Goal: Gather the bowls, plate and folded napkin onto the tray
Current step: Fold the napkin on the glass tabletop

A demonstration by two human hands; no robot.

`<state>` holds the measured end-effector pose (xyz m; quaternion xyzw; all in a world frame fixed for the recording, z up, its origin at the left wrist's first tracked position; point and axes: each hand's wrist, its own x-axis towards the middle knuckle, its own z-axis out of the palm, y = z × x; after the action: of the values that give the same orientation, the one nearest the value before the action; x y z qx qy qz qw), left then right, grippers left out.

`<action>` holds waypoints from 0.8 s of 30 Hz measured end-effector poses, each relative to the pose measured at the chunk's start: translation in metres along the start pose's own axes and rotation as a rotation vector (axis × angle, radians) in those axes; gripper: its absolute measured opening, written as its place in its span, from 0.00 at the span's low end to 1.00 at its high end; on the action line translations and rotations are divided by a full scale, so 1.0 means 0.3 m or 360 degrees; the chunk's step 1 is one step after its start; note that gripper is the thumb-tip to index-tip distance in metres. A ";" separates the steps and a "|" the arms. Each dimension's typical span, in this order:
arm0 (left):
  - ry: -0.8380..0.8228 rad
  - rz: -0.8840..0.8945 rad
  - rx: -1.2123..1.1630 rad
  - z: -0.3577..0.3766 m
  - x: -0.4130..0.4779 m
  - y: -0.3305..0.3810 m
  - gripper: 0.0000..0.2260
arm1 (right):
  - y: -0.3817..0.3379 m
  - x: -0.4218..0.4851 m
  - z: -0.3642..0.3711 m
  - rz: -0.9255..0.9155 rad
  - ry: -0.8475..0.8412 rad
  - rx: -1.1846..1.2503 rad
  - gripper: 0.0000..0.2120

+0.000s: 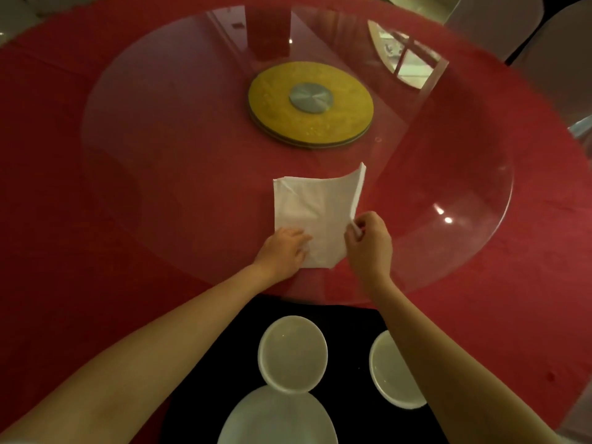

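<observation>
A white napkin (312, 216) lies on the glass turntable, its right edge lifted. My left hand (283, 251) presses flat on its near left corner. My right hand (368, 241) pinches the raised right edge between fingers and thumb. Close to me lies a black tray (347, 318) on the red cloth. On it stand a white bowl (293, 355) in the middle, a second white bowl (392, 376) to the right, partly hidden by my right forearm, and a white plate (277, 418) at the near edge, cut off by the frame.
A large round glass turntable (448, 174) covers the middle of the red-clothed round table (64, 187). Its yellow hub (310, 102) with a metal disc sits beyond the napkin. Chair backs (551, 52) stand at the far right.
</observation>
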<state>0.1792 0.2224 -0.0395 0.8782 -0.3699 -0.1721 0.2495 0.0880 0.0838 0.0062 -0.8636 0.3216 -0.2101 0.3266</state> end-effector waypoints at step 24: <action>0.0333 -0.0676 -0.0816 -0.194 0.292 -0.082 0.13 | -0.096 -0.199 0.209 -0.0542 -0.0476 -0.0206 0.05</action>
<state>0.2797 0.1910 -0.0164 0.8573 -0.0959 -0.2165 0.4571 0.0940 0.1687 -0.0265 -0.9461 0.1321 -0.1108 0.2743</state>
